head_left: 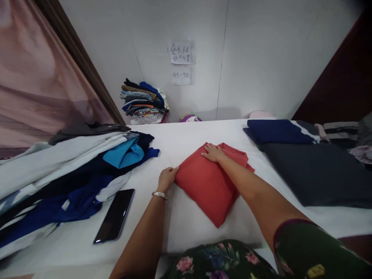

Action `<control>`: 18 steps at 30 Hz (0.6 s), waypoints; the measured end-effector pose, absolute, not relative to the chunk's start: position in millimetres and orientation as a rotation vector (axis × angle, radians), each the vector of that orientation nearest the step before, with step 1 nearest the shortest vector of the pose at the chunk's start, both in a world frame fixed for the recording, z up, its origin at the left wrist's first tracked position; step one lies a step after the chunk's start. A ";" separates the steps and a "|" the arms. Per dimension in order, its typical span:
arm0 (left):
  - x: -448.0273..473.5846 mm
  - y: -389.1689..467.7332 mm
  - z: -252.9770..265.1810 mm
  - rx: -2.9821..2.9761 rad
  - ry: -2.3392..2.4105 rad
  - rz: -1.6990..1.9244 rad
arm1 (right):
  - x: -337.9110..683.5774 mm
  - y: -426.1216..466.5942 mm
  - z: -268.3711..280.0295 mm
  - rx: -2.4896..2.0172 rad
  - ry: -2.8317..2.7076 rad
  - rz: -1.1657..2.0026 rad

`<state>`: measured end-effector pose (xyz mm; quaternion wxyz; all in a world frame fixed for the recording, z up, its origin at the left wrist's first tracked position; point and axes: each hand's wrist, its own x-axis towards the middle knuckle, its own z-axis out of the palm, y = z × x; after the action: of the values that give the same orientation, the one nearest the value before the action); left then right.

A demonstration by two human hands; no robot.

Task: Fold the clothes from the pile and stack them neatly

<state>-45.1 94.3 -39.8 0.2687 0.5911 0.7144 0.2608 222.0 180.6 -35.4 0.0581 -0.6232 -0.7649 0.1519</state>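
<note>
A folded red garment (203,182) lies turned at an angle on the white-covered table (186,133) in front of me. With its fingers pinched, my left hand (167,179) grips the garment's left corner; a silver bracelet circles that wrist. My right hand (213,152) rests flat on top of the garment near its far edge, fingers spread. Layered folds show along the garment's far right side. What part of the garment the folded layers are, I cannot tell.
Left of me lies a loose heap of white, black and blue clothes (72,170), with a black phone (114,216) beside it. Folded dark clothes (314,170) are stacked on the right. A clothes pile (145,100) stands by the back wall, below handwritten paper signs (182,54).
</note>
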 end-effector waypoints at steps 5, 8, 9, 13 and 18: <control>-47.1 94.4 -40.6 1.640 1.911 0.687 | 229.4 160.9 -22.4 -1.825 -2.213 0.333; -47.7 95.4 -42.0 1.656 1.915 0.687 | 254.1 131.5 -19.3 -1.760 -2.104 0.168; -47.7 96.1 -42.4 1.655 1.918 0.684 | 265.4 119.4 -21.3 -1.763 -2.064 0.118; -46.5 98.7 -43.1 1.643 1.933 0.666 | 306.4 76.2 -41.6 -1.984 -1.935 0.072; -44.9 97.0 -41.8 1.649 1.949 0.698 | 319.6 62.5 -54.4 -2.124 -1.935 0.229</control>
<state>-44.9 97.0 -41.8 0.2451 0.6040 0.7139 0.2557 319.6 62.5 -54.4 0.1293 -0.7306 -0.6658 0.0788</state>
